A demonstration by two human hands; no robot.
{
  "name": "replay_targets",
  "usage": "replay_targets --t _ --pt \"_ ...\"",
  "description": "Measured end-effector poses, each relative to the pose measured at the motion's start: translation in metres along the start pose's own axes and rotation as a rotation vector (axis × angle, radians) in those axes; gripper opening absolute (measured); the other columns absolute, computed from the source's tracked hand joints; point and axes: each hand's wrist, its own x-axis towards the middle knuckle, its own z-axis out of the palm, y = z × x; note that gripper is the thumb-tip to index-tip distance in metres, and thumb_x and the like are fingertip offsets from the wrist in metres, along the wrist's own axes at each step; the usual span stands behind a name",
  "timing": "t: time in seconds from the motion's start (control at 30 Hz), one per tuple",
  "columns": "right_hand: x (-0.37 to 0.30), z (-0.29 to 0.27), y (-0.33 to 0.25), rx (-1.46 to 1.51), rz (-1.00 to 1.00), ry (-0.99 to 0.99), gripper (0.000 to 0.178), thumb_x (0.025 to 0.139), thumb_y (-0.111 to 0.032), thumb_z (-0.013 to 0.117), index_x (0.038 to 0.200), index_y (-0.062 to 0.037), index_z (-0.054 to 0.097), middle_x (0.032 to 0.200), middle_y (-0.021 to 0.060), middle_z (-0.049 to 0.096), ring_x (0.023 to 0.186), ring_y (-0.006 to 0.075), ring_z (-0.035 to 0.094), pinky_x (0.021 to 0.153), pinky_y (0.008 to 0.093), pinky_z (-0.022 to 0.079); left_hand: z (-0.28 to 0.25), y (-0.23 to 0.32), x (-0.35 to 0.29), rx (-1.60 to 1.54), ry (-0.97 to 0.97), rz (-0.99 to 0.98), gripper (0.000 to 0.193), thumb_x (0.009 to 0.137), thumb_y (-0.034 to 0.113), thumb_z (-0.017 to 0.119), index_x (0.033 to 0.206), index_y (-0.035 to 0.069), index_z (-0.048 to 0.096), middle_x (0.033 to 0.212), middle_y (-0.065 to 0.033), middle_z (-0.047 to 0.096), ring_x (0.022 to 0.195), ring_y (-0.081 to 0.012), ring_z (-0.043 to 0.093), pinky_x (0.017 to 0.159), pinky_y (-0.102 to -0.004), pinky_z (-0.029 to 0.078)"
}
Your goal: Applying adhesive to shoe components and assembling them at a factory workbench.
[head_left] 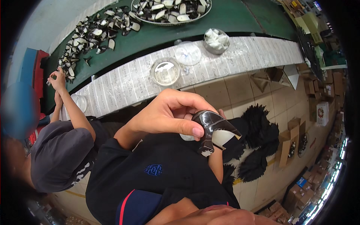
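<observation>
A glossy dark brown shoe heel [210,120] with a cream inner face is held up in front of my chest. My left hand [168,110] grips it, thumb on the near side and fingers curled behind. Behind the heel is my right hand [221,113], mostly hidden; only a fingertip shows above it and the forearm below. What the right fingers do cannot be made out. A small white patch [186,137] shows under my left thumb, too covered to name.
A green bench carries a heap of heels [84,41] and a full basket [172,21]. On the covered ledge stand a bowl of clear liquid [165,72] and a bowl of white wads [216,41]. Another person's hand [58,79] touches the heap. Cartons [290,142] stand right.
</observation>
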Motion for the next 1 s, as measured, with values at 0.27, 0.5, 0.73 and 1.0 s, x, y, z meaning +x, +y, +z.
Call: replay_targets --t 0.27,0.5,0.73,1.0 --pt "0.01 -0.005 0.019 -0.009 -0.213 -0.082 0.036 0.091 -0.007 0.067 0.122 -0.0247 0.058 0.114 -0.001 0.059 0.104 0.0196 0.058 0.088 0.0403 0.055 -0.003 -0.022 -0.01 -0.221 -0.092 -0.148 0.045 0.085 0.013 0.078 0.116 -0.014 0.06 0.102 -0.0164 0.067 0.089 -0.0157 0.066 0.077 -0.0259 0.053" --pt "-0.032 0.026 -0.007 -0.104 -0.29 -0.043 0.033 0.092 -0.007 0.066 0.12 -0.0231 0.059 0.114 -0.0026 0.058 0.102 0.018 0.058 0.087 0.0378 0.055 -0.003 -0.029 -0.012 -0.248 -0.103 -0.187 0.046 0.084 0.013 0.079 0.117 -0.014 0.06 0.104 -0.0161 0.068 0.093 -0.0158 0.066 0.079 -0.0258 0.053" --pt "-0.036 0.035 0.0 -0.125 -0.338 -0.001 0.031 0.092 -0.005 0.065 0.118 -0.0217 0.059 0.114 -0.0041 0.058 0.101 0.0168 0.057 0.087 0.0364 0.054 -0.004 -0.029 -0.016 -0.228 -0.118 -0.166 0.048 0.082 0.014 0.081 0.116 -0.014 0.061 0.1 -0.0163 0.068 0.089 -0.016 0.066 0.078 -0.0259 0.053" --pt "-0.038 0.04 -0.02 0.07 -0.043 -0.031 0.033 0.091 -0.004 0.065 0.118 -0.0224 0.059 0.113 -0.0046 0.057 0.101 0.0166 0.057 0.087 0.0382 0.053 -0.004 -0.029 -0.014 -0.188 -0.117 -0.166 0.045 0.082 0.008 0.08 0.115 -0.016 0.061 0.097 -0.0166 0.066 0.081 -0.0145 0.066 0.068 -0.0236 0.054"
